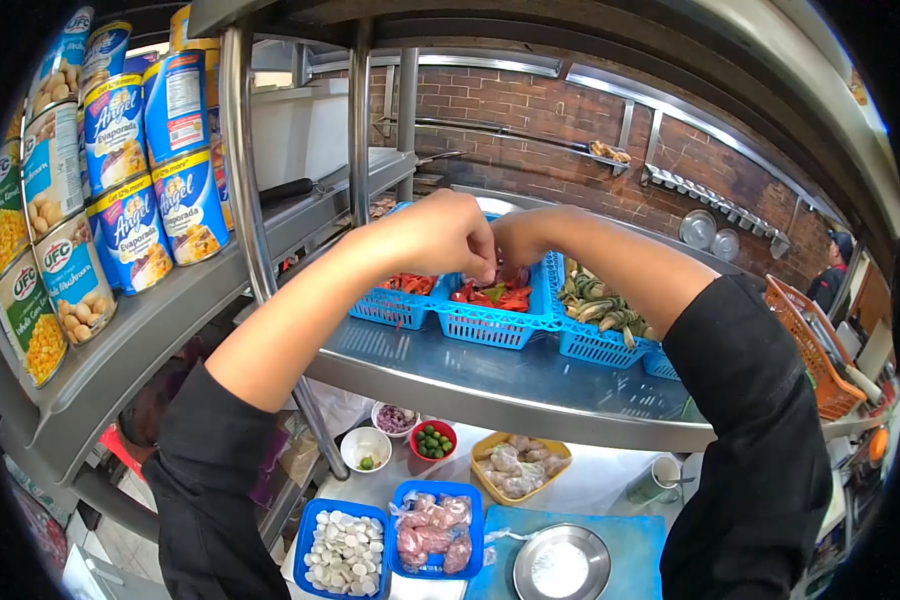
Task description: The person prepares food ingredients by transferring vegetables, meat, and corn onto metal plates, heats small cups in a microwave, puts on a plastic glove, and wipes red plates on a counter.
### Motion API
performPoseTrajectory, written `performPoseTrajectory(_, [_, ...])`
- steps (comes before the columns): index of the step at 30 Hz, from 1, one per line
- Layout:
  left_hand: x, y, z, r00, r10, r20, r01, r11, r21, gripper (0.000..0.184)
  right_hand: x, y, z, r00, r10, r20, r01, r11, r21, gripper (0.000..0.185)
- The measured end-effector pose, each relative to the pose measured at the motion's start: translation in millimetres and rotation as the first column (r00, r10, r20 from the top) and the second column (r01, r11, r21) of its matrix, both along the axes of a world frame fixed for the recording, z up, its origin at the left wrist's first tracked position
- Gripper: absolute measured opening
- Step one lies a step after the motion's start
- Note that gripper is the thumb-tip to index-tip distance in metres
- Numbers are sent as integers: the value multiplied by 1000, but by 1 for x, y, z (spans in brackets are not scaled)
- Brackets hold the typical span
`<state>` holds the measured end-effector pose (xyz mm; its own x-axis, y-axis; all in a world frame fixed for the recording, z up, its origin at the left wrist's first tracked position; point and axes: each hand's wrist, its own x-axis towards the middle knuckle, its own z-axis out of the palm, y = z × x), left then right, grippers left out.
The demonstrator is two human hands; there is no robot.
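Note:
Both hands are together over a blue basket [485, 328] of red peppers [508, 298] on the metal shelf. My left hand [457, 238] has its fingers bent and pressed together just above the peppers; whatever they hold is too small to name. Beside it, my right hand [522, 238] reaches down into the same basket, its fingertips mostly hidden behind the left hand. A green bit shows among the peppers below the fingers. To the left stands another blue basket [388, 308] with red pieces, and to the right one with green-and-white vegetables [600, 303].
Stacked cans [125, 130] fill the left shelf beside a metal post [248, 170]. Below are blue trays [345, 505], a steel bowl [562, 563] on a blue board [630, 530] and a yellow tub [520, 490]. An orange basket [820, 370] and a person [830, 272] are at right.

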<state>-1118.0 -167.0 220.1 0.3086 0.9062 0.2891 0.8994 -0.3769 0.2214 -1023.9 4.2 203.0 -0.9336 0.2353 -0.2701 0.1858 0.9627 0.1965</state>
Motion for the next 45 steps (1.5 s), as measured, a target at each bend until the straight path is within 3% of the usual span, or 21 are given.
performPoseTrajectory(2, [4,11,-7,998,-45,-38,44,999,-22,26,5,-8,4,1000,-12,-17,12,1000,-20,34])
performPoseTrajectory(4, [17,12,-12,983,-163,-82,154,982,-109,30,9,-10,6,992,95,-86,-110,976,-190,34])
performPoseTrajectory(5, [21,13,-12,983,-162,-84,153,982,-109,30,8,-12,8,998,-22,-58,19,999,-50,30])
performPoseTrajectory(9, [28,18,-12,977,-97,-191,66,985,-160,34,16,-15,22,997,-4,-82,12,995,101,28])
performPoseTrajectory(11, [21,24,-9,979,-74,-191,39,983,-177,34,26,-15,29,951,-1,-308,39,993,115,24])
performPoseTrajectory(12, [17,24,-6,980,-52,-194,14,981,-194,33,31,-16,34,951,0,-308,37,993,115,24])
performPoseTrajectory(14, [9,23,-3,979,-64,-194,34,988,-152,28,41,-19,42,885,-109,-453,76,993,-90,31])
performPoseTrajectory(16, [2,22,-2,949,-8,316,132,918,-373,20,49,-21,47,872,-173,-457,100,979,-179,32])
performPoseTrajectory(18, [-3,23,-1,943,-12,331,151,905,-397,17,56,-23,49,826,-322,-462,152,918,-367,25])
performPoseTrajectory(20, [-7,26,-2,900,63,432,154,880,-449,21,61,-24,50,801,-354,-482,169,907,-386,25])
performPoseTrajectory(28, [-5,18,7,861,117,495,165,857,-489,30,81,-39,57,738,-447,-506,175,851,-495,26])
performPoseTrajectory(30, [-6,18,9,872,124,474,154,848,-506,32,84,-45,52,655,-551,-518,107,746,-658,24])
performPoseTrajectory(31, [-7,18,8,866,107,488,181,843,-507,34,86,-47,50,654,-549,-520,105,747,-657,24])
performPoseTrajectory(33, [-9,18,7,860,93,501,205,837,-507,37,87,-52,49,635,-628,-450,55,618,-784,22])
performPoseTrajectory(36, [-10,17,7,866,69,496,227,828,-512,44,85,-53,48,633,-669,-389,74,553,-830,21])
performPoseTrajectory(42, [-12,15,5,824,24,566,313,814,-489,51,74,-50,46,672,-631,-386,164,636,-754,21])
performPoseTrajectory(45, [-15,18,4,822,-74,565,386,802,-456,50,67,-41,44,678,-661,-323,205,591,-780,20])
